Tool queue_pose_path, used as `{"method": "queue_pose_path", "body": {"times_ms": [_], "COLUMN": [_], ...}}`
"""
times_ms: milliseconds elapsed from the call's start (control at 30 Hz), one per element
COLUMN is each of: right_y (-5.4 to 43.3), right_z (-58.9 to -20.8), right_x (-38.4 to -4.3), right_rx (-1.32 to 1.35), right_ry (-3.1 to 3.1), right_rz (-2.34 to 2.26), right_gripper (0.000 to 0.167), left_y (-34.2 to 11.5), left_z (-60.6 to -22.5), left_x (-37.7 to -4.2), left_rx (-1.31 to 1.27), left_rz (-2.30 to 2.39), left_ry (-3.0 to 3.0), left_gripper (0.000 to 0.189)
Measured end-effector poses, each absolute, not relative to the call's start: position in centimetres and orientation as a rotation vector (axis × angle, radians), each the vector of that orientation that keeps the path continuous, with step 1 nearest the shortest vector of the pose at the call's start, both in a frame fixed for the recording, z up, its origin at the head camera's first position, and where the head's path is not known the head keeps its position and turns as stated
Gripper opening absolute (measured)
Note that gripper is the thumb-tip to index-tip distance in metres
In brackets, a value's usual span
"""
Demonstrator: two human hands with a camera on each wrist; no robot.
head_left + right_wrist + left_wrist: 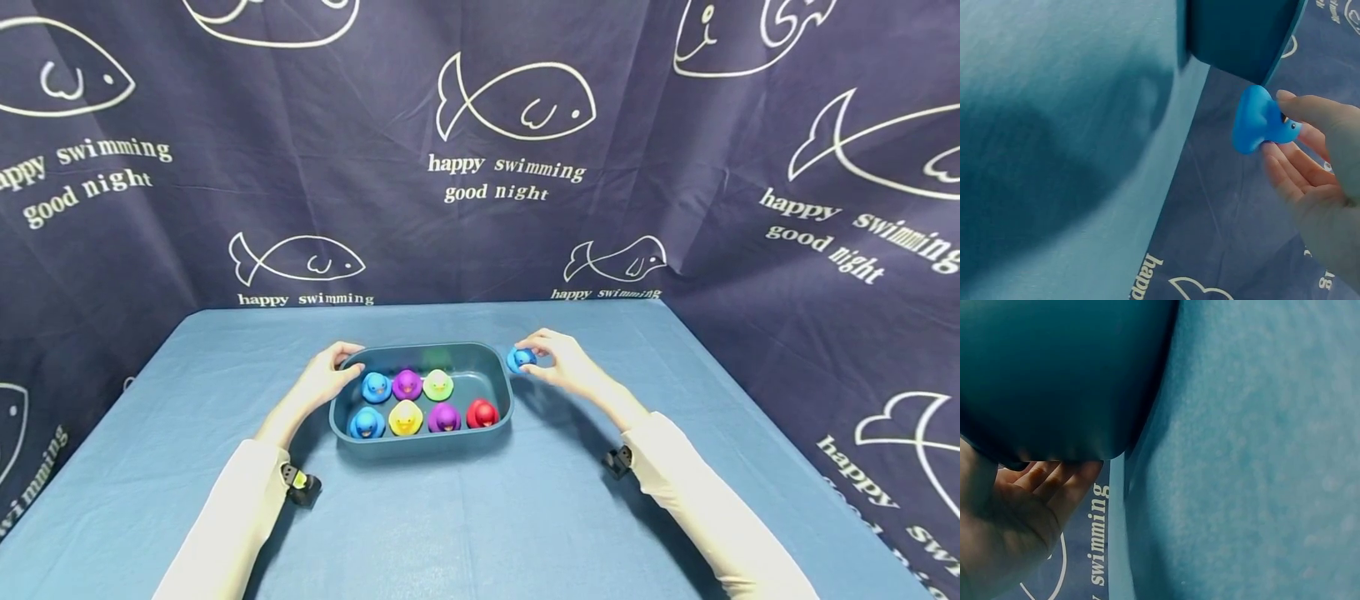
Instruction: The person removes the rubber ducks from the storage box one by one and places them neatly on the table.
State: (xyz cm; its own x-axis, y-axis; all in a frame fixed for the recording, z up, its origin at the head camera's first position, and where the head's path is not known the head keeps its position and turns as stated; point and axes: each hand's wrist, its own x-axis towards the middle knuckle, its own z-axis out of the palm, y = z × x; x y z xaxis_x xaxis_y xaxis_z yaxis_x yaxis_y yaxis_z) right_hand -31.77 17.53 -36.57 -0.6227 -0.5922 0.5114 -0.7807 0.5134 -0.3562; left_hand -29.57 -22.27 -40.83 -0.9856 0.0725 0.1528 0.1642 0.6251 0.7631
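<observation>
My right hand [564, 360] pinches a blue rubber duck [1252, 120] between thumb and fingers, just beyond the right end of a dark teal bin [420, 447]. At the bin's left end, my left hand [333, 373] grips the rim, thumb over the edge and fingers along the outside wall [1060, 381]. Inside the bin several rubber ducks stand in two rows. The back row has a blue duck [377, 387], a purple duck [407, 385] and a pale green duck [438, 385]. In front are a blue duck [367, 422], a yellow duck [406, 417], a purple duck [444, 417] and a red duck [482, 413].
A blue cloth [450, 533] covers the table under the bin. Dark curtains [405, 217] with fish drawings and lettering hang behind and at both sides. Small black cameras [303, 487] are strapped at the wrists.
</observation>
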Motion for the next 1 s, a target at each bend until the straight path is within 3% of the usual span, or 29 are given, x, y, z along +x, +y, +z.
{"method": "queue_pose_path", "body": {"times_ms": [567,1000], "right_y": [18.4,17.9], "right_z": [-39.2,-38.9], "right_x": [-33.0,-32.2], "right_rx": [1.261,1.120], "right_ry": [-2.432,-2.644], "right_rz": [0.833,0.764], "right_gripper": [0.027,0.029], "left_y": [-22.3,-22.3], "left_z": [-41.0,-41.1], "left_x": [-29.6,-29.6], "left_rx": [-0.222,-0.222], "left_rz": [-1.299,-1.286], "left_ry": [-2.713,-2.710], "left_gripper": [0.035,0.035]}}
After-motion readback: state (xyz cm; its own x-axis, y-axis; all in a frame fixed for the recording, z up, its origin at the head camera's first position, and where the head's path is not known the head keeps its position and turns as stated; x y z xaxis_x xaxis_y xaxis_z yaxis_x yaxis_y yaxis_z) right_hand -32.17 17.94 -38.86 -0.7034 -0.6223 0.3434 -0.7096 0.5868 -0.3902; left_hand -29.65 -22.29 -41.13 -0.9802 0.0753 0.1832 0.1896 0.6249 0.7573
